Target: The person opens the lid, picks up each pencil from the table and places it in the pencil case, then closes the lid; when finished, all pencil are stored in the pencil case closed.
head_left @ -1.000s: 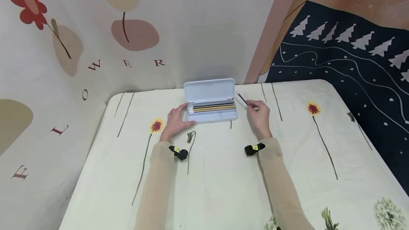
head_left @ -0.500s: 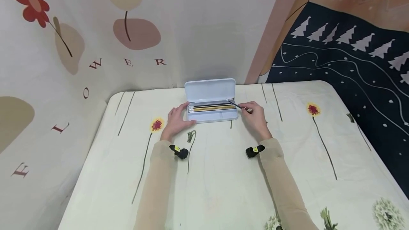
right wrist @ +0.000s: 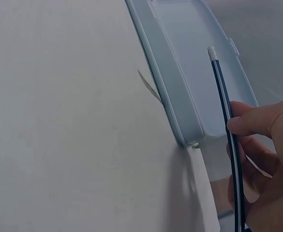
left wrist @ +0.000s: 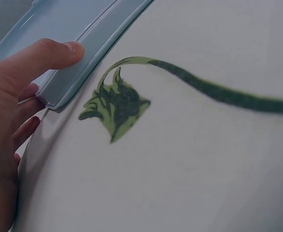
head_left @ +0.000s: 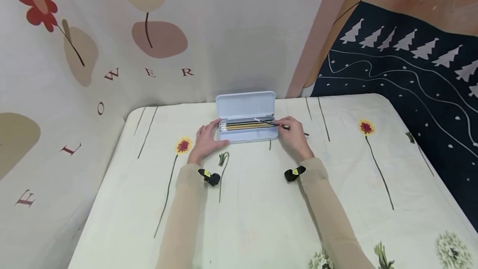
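Observation:
A light blue pencil case (head_left: 245, 106) stands with its lid up near the back edge of the table. Several pencils (head_left: 242, 127), dark and yellow, lie side by side in its rear compartment, white eraser ends to the left. My left hand (head_left: 205, 141) holds the case's left end, thumb over the front rim in the left wrist view and fingers round the corner. Between thumb and fingers, my right hand (head_left: 293, 134) pinches a dark striped pencil (right wrist: 222, 89) with a white eraser tip. In the head view that pencil slants over the right part of the case, eraser end leftward.
A white cloth printed with flowers (head_left: 366, 127) covers the table (head_left: 246, 219). Right behind the case hangs a light wall cloth (head_left: 246, 53), with a dark tree-print cloth (head_left: 396, 65) at the right. Each wrist wears a small black camera (head_left: 211, 178).
My right hand has turned the pencil and brought it leftward, from beside the case to over its right part. The left hand stays on the case.

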A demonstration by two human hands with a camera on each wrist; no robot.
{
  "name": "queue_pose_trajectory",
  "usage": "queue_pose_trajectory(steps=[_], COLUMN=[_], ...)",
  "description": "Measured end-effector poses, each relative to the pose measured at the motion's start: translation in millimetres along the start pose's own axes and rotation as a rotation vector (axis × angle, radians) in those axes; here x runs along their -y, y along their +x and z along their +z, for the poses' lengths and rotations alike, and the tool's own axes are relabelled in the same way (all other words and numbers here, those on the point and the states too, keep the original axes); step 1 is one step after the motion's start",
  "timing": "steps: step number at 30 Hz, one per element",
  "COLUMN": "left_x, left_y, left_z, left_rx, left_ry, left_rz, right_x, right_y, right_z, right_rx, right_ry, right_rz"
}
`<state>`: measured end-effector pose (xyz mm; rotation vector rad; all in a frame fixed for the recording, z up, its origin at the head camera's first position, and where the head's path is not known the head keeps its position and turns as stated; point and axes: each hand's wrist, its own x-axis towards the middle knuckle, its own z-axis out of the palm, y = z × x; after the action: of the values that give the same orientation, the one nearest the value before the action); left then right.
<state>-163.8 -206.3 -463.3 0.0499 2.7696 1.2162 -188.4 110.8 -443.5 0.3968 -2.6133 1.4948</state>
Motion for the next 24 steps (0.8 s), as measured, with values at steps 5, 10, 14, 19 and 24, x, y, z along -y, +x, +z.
queue_pose_trajectory(steps=[5, 10, 14, 19, 24], left_x=[-0.3, -0.9, -1.1, 0.4, -0.8], left_y=[-0.8, -0.8, -1.1, -1.0, -0.4], left_z=[0.5, 0.3, 0.6, -0.5, -0.2], left_rx=[0.001, -0.007, -0.004, -0.003, -0.004], left_ry=[0.007, 0.007, 0.008, 0.024, 0.019], left_rz=[0.0, 0.011, 0.021, 0.023, 0.04], right_x=[3.4, 9.8, 13.6, 19.1, 24.5], right_y=[2.9, 6.4, 9.4, 15.4, 20.4], right_z=[5.6, 12.1, 18.5, 27.9, 36.7], right_rx=[0.02, 0.045, 0.067, 0.091, 0.11], right_ry=[-0.014, -0.015, -0.028, -0.062, -0.084], right_rz=[-0.013, -0.039, -0.054, -0.095, -0.131])
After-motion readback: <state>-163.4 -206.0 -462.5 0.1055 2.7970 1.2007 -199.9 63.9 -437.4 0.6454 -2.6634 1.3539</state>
